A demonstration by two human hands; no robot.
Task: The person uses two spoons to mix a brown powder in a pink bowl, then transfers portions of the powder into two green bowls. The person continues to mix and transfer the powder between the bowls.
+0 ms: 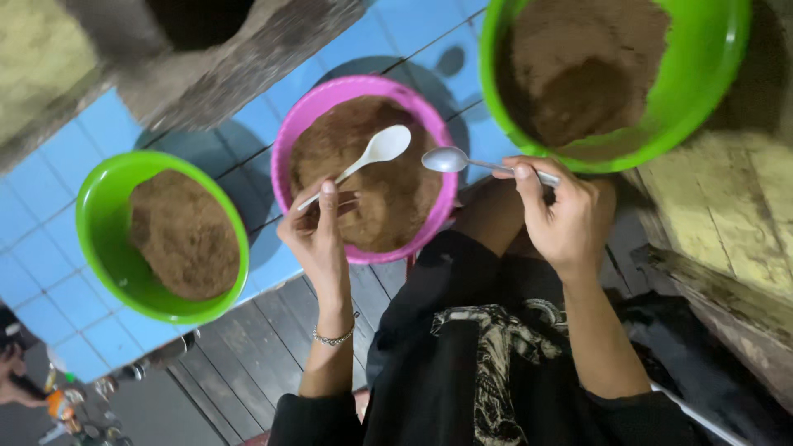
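Grips a white plastic spoon in the left hand, fingers pinched shut near the far end of its handle, scoop raised over the brown powder in the pink bowl. Pinches a metal spoon in the right hand, thumb and fingers closed on the handle, scoop just past the pink rim, between that bowl and the large green bowl. Seems to carry nothing in either scoop, though hard to tell for sure.

Likely weak points, judged from this:

- Holds both spoons far back on thin handles, so little control at the scoop; could roll a loaded spoon and drop powder on the blue tiles or on the black garment below.
- Keeps the two scoops near each other; could knock one against the other and flick powder out.
- Sits the pink bowl close to the tile edge, above the dark planks; could tip it with a hard press on the near rim. Same worry for the smaller green bowl to the left.
- Looks fine and dry, this powder; could puff up or scatter under a quick dig.
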